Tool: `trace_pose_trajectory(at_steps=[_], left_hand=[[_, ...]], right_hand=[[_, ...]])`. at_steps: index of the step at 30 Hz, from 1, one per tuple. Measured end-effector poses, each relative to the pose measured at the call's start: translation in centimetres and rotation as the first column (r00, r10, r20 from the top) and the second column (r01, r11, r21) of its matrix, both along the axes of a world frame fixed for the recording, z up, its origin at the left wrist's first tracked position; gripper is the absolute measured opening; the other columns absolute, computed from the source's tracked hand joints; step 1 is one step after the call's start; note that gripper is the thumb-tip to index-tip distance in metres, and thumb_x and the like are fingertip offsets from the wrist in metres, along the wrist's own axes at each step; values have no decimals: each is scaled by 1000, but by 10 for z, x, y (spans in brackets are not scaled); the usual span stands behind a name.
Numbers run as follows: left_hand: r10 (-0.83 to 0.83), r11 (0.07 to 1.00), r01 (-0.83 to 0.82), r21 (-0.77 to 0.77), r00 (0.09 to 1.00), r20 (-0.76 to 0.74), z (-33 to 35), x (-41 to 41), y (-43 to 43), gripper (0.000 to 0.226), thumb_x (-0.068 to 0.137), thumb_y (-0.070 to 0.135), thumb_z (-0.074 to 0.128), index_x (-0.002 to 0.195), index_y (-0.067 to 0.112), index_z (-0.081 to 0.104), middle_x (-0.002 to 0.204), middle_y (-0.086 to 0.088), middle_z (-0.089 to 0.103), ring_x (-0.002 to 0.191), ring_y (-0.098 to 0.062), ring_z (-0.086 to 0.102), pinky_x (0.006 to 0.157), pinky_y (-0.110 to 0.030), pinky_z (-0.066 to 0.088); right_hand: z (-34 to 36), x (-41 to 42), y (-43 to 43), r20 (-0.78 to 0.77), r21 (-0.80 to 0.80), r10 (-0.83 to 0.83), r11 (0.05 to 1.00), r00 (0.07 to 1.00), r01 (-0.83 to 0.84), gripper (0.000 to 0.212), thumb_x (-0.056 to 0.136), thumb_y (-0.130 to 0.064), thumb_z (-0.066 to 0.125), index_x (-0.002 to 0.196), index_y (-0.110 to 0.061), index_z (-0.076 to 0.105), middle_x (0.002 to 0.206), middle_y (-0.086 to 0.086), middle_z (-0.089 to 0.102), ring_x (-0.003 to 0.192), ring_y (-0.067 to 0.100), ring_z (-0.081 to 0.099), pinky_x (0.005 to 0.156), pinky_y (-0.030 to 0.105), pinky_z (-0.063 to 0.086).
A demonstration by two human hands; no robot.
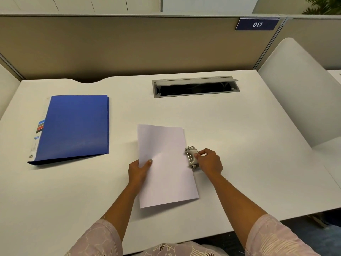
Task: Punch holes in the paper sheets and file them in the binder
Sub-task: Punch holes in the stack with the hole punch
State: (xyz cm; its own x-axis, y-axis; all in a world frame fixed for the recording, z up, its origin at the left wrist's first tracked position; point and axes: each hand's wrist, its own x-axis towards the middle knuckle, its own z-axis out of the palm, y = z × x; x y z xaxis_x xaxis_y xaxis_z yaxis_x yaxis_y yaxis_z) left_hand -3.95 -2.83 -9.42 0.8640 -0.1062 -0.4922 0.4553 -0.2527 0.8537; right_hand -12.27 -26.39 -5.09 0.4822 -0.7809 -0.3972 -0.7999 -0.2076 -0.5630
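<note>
Nearest, two pale patterned sleeves come in from the bottom edge, and bare forearms reach out over the white desk. Just beyond, the left hand pinches the left edge of the paper sheets, thumb on top and fingers tucked beneath, so it is clamped on the paper. These sheets lie near the middle of the desk, long side running away from the person, slightly lifted at the left where a shadow falls under them. At their right edge sits a small grey metal hole punch, with the paper's edge reaching to it; whether the edge is inside its slot cannot be told. On that punch rests the right hand, fingers curled and closed around its right side, thumb pressing on the lever. Farther off to the left lies the blue binder, shut and flat, well apart from the paper, with a white labelled spine along its left side. Beyond, right of centre, a grey cable hatch stands open in the desk. Behind everything rises a beige partition carrying a dark blue sign reading 017.
</note>
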Motion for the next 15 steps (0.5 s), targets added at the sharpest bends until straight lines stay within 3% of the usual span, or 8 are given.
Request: trace_pose_trajectory(at_steps=[15], left_hand=[[-11,998,11,64,1000,7,-8,-9,-14,46,76,38,77,112,10,66,108,-5,70,97,-25,66,89,-42,54]], right_hand=[[-4,0,2,-25,2,0,1000,1000,0,17,78,-43,67,86,-28,65,88,1,70,85,24,64,73,29,46]])
